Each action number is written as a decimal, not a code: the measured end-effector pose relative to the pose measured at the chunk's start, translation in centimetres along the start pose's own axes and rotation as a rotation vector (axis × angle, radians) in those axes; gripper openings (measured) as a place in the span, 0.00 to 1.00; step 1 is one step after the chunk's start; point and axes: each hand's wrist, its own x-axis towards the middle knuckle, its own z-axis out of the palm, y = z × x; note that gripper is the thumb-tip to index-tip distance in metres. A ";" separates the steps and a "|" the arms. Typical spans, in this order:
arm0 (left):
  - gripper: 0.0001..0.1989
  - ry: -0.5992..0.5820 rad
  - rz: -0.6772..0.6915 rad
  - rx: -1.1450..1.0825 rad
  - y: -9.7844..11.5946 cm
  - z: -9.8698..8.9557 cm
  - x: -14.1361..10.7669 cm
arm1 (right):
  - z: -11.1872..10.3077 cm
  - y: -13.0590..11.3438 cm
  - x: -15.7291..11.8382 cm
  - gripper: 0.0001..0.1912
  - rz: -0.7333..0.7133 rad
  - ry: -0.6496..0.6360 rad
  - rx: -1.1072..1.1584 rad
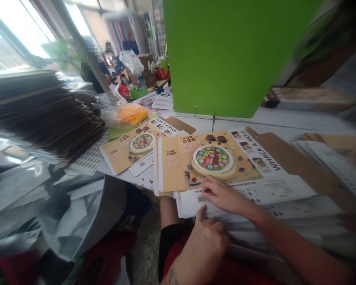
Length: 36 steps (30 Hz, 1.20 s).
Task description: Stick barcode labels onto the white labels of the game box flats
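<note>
A stack of flat, unfolded printed cartons [172, 170] lies in front of me, tan and white with a round game-board picture and the words WHACK A MOLE. My right hand [221, 194] rests on the white side panel of the top carton, beside the printed barcode. Its fingers are curled together, and whatever they pinch, if anything, is hidden. Just below and nearer to me, my left hand [206, 241] is at the stack's front edge. One finger stretches toward the barcode panel, apart from the others, which are bent; I see nothing held in it.
Another printed carton [127, 146] lies to the left, with a bag of orange pieces [132, 113] behind it. Brown cardboard sheets [53, 118] are piled at far left. Below them stands a grey bin [106, 213] of paper scraps. A green panel [225, 59] rises behind the cartons.
</note>
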 end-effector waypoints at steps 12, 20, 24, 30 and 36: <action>0.09 -0.004 -0.016 0.006 -0.1 -0.4 0.2 | 0.4 0.3 -0.1 0.07 -0.022 0.044 -0.025; 0.09 0.015 -0.024 0.001 -0.3 -0.5 0.2 | 0.6 0.4 -0.1 0.07 -0.036 0.074 -0.033; 0.09 0.012 -0.011 0.015 -0.7 -0.1 0.3 | 0.7 0.3 -0.2 0.07 -0.033 0.085 -0.035; 0.09 -0.003 -0.007 0.049 -0.9 0.1 0.3 | 0.9 0.1 -0.7 0.05 0.004 0.118 -0.057; 0.12 -0.013 0.001 0.063 -0.6 -0.1 0.1 | 1.6 0.3 -0.9 0.19 0.078 0.180 -0.130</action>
